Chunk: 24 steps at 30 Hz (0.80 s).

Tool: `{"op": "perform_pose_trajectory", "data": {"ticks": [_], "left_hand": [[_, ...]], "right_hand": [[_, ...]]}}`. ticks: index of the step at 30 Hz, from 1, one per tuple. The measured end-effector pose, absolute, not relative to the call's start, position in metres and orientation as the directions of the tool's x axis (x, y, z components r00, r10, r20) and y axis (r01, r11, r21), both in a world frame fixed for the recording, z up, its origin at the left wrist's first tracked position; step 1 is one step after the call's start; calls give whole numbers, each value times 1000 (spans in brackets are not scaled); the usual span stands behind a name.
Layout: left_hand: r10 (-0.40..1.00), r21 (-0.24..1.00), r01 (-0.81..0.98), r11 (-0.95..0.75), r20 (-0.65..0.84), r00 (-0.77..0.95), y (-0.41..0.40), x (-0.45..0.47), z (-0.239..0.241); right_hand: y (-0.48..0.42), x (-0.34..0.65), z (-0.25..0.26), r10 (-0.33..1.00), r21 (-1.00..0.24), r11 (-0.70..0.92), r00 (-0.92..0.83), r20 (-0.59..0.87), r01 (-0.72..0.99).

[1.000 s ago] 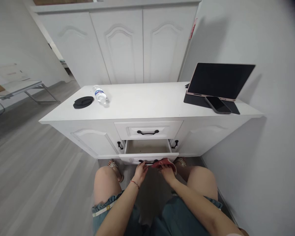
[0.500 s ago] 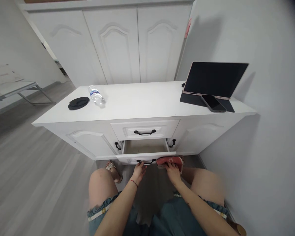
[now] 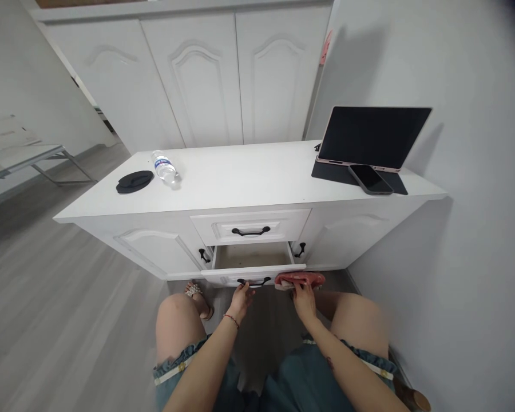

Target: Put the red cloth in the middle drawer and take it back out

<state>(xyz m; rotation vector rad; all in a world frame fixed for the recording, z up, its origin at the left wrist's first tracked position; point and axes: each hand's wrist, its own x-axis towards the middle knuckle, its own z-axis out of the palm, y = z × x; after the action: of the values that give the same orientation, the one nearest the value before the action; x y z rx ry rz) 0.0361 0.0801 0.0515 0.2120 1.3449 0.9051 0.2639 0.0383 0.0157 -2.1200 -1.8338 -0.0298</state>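
I crouch before a low white cabinet. Its lower drawer is pulled out and looks bare inside. My left hand sits just below the drawer's black handle, fingers loosely curled, touching or nearly touching it. My right hand is closed on a red folded cloth item, held at the drawer's right front corner. The upper drawer is shut.
On the cabinet top lie a water bottle, a black round lid, a tablet propped on its stand and a phone. A wall stands close on the right. Tall white cupboard doors rise behind. A folding table is far left.
My right hand has carried the red cloth item rightward, from beside the handle to the drawer's right corner. My left hand stays by the handle. The view has shifted slightly.
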Motion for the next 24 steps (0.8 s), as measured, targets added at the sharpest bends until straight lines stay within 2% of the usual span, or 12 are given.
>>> {"op": "perform_pose_trajectory", "data": {"ticks": [5, 9, 13, 15, 24], "left_hand": [[669, 619, -420, 664, -743, -37, 78, 35, 53], [670, 625, -406, 666, -741, -42, 77, 35, 54], [675, 635, -392, 665, -736, -47, 77, 35, 54], [681, 643, -387, 661, -731, -51, 78, 34, 52], [710, 686, -372, 625, -698, -93, 91, 38, 50]], "right_hand": [[40, 252, -4, 973, -326, -199, 227, 49, 924], [41, 240, -11, 955, -445, -292, 280, -94, 847], [45, 230, -16, 900, -656, -424, 368, -231, 624], [48, 225, -19, 869, -725, -474, 397, -295, 500], [49, 203, -21, 850, -846, -485, 347, -397, 220]]}}
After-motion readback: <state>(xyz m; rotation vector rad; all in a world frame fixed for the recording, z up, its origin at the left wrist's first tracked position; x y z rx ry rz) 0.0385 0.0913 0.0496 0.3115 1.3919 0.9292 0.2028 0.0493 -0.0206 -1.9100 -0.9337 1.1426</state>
